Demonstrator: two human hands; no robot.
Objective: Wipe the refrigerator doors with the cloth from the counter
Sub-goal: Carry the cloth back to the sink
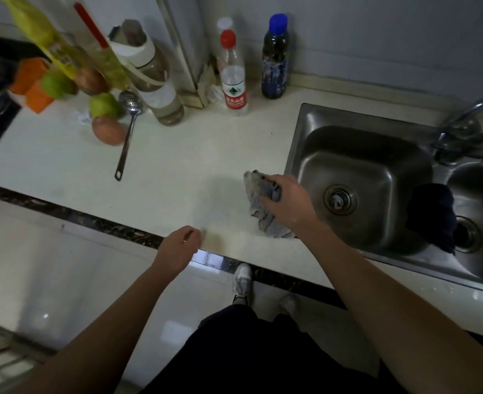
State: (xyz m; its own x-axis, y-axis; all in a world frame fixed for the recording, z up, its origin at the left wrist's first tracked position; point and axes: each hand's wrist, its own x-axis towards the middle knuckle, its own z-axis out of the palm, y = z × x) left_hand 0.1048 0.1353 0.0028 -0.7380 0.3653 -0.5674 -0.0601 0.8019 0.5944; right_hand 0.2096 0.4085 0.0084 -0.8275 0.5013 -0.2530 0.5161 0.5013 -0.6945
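Counter (pixel 177 155): pale worktop running left to right, dark trim along its near edge; it bears everything below.
Sink (pixel 359 155): steel double basin at the right; a dark rag (pixel 433 214) hangs over the divider between the two bowls.
Far clutter: two bottles, red cap (pixel 233 78) and blue cap (pixel 275 58), stand near the far wall; fruit (pixel 106 118) and a slotted spoon (pixel 128 129) lie to the left, well apart from the work.
Refrigerator: not in view; its position cannot be told from here.
Cloth (pixel 260 206): grey, crumpled, resting on the counter just beside the sink's left rim, its lower end trailing toward the near edge.
Right hand (pixel 287 199): on top of the cloth, fingers curled down and closed around its upper folds; the rest of the cloth lies on the counter.
Left hand (pixel 182 245): loosely curled, holding nothing, poised at the near edge of the counter, left of the cloth.
Step in hand: judged as the pick-up of the cloth, the first stage; no wiping done.
Next move calls for: gathering the trailing end, lifting clear of the sink rim, then turning to locate the refrigerator doors.
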